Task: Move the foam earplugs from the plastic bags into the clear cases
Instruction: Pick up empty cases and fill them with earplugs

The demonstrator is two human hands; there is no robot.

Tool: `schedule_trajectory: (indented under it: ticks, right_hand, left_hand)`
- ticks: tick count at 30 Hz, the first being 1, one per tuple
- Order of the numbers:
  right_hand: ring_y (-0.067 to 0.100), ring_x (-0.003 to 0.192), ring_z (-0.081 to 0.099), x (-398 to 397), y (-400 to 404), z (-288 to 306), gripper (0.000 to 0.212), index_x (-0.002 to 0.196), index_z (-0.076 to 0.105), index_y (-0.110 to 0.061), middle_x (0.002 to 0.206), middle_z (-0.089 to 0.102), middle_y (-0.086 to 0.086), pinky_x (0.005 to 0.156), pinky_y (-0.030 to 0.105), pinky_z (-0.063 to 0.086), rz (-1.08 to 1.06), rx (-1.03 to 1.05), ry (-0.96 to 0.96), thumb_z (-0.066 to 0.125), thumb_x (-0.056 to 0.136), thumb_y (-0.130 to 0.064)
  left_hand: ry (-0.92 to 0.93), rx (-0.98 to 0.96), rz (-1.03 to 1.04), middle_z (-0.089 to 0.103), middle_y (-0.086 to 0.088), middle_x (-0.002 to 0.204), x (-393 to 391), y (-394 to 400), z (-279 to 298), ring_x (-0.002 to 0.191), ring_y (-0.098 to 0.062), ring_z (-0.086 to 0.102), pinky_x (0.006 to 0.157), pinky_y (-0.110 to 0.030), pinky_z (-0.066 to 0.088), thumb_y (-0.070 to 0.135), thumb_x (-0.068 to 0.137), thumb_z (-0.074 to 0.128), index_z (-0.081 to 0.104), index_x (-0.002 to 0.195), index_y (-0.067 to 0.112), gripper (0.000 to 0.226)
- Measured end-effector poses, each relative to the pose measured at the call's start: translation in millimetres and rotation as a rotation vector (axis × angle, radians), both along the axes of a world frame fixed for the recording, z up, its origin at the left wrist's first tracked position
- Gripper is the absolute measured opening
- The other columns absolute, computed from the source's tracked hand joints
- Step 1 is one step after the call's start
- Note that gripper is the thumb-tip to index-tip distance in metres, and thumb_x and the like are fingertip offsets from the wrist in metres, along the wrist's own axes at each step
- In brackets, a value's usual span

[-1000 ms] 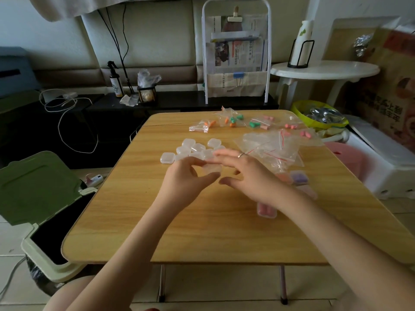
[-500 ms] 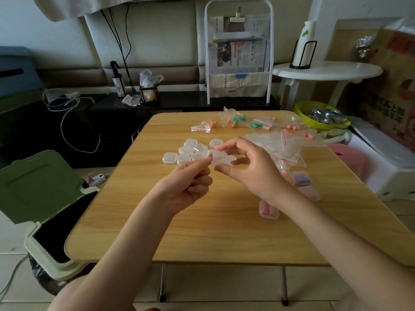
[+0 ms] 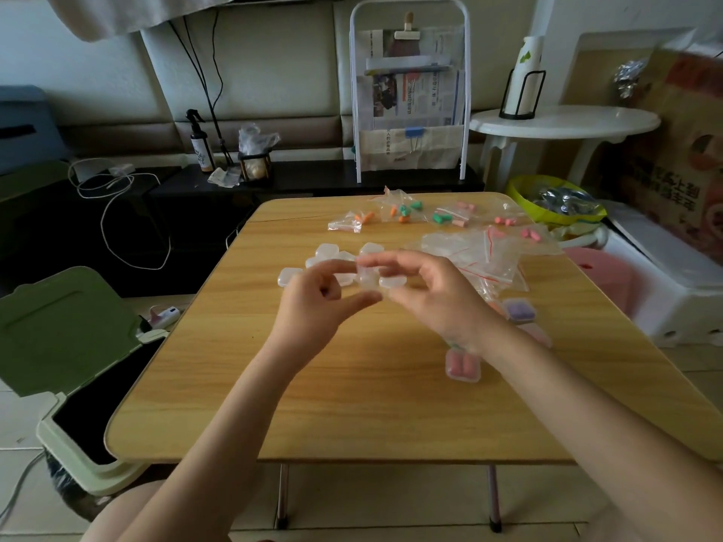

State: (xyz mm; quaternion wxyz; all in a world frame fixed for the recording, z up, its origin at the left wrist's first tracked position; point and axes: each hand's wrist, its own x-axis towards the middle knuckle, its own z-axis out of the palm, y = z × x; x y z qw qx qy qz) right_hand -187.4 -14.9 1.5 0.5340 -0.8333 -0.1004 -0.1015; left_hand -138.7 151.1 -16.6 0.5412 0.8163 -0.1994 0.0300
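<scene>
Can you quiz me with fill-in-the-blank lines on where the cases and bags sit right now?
1. Both hands, left hand and right hand, hold one clear case above the ____.
2. The filled case nearest the person holds ____ earplugs.
3. The bin with the green lid stands on the person's ____ side.
4. The bags of orange earplugs lie at the table's ____ edge.

Missing words: table; pink; left; far

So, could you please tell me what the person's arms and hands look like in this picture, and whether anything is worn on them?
Both forearms are bare right up to the bottom edge of the picture: no sleeves, gloves, watch or bracelet show. The left hand and the right hand have slim fingers with short nails. No ring can be made out at this moment, though some fingers are curled out of sight.
</scene>
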Motion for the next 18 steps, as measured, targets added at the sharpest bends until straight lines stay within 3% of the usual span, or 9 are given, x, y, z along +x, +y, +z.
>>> schedule_trajectory:
  ticks: [2,5,8,12,18]
  right_hand:
    - [0.017,0.104,0.064,-0.2,1.6,2.3,0.031,0.113,0.065,-0.028,0.114,0.065,-0.005,0.087,0.037,0.056,0.000,0.240,0.214,0.050,0.093,-0.011]
    - [0.019,0.084,0.070,0.3,5.1,-3.0,0.020,0.112,0.064,-0.019,0.098,0.070,0.005,0.079,0.033,0.059,-0.056,0.246,0.259,0.062,0.092,-0.021]
    - [0.017,0.074,0.070,2.0,8.9,-6.0,0.022,0.109,0.066,-0.010,0.084,0.070,0.007,0.076,0.030,0.059,-0.081,0.303,0.267,0.066,0.090,-0.022]
    - [0.019,0.078,0.069,5.1,5.0,-4.7,0.020,0.106,0.069,-0.007,0.091,0.071,0.016,0.080,0.033,0.059,-0.036,0.365,0.297,0.063,0.091,-0.018]
    - [0.020,0.074,0.066,5.7,8.2,-5.6,0.019,0.105,0.066,-0.001,0.081,0.068,0.012,0.078,0.033,0.059,-0.015,0.450,0.319,0.052,0.095,-0.010]
  left_hand:
    - [-0.280,0.230,0.146,0.035,0.008,0.056,-2.8,0.0,-1.7,0.049,-0.006,0.036,0.051,-0.015,0.033,0.030,0.071,0.081,0.063,0.102,0.027,0.036]
    - [-0.352,0.240,0.114,0.036,0.010,0.056,-8.9,-2.6,-4.0,0.048,-0.008,0.035,0.052,-0.017,0.033,0.031,0.071,0.080,0.064,0.103,0.022,0.037]
    - [-0.358,0.250,0.100,0.036,0.010,0.056,-6.7,-2.3,-5.9,0.048,-0.007,0.036,0.052,-0.018,0.033,0.031,0.071,0.081,0.063,0.098,0.022,0.034]
    - [-0.317,0.182,0.053,0.036,0.009,0.055,-7.4,-1.6,-4.1,0.052,-0.005,0.039,0.054,-0.018,0.034,0.027,0.070,0.082,0.057,0.089,0.027,0.031]
    - [-0.253,0.094,0.033,0.035,0.005,0.055,-8.4,-2.1,-2.9,0.051,-0.007,0.033,0.053,-0.016,0.031,0.022,0.069,0.082,0.058,0.083,0.023,0.028]
